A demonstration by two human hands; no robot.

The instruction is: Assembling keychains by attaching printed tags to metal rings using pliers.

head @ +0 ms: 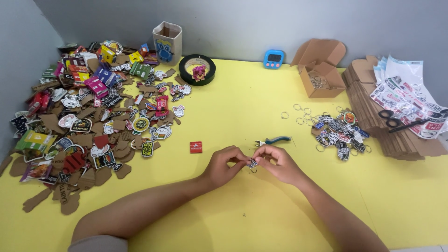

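Yellow counter [242, 116]: left hand [224, 165] and right hand [277, 163] pinch shut on a small keychain charm [252, 163], light, stiff, best gripped by its edges.

A single head-worn camera looks steeply down and forward across the yellow table [242, 116] from its near edge, facing the grey wall [261, 23] at the far side. It sits close enough that both forearms enter from the bottom, yet takes in the table's left and right ends.
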